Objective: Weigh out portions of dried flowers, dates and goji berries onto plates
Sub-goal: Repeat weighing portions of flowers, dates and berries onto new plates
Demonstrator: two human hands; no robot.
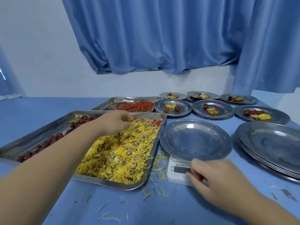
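Observation:
A steel tray (146,174) holds yellow dried flowers (123,153) on its right and dark red dates (53,138) along its left. My left hand (113,121) hovers over the far end of the flowers, fingers curled downward into them; what it pinches is hidden. A second tray (112,102) behind holds orange-red goji berries (138,106). An empty steel plate (195,140) sits on a small white scale (178,172). My right hand (215,177) rests on the scale's front right, fingertips touching beside the dark display.
Several filled plates (212,109) with flowers, dates and goji stand at the back right. A stack of empty plates (272,148) lies at the right edge. Loose petals (159,169) litter the blue tablecloth. A blue curtain hangs behind.

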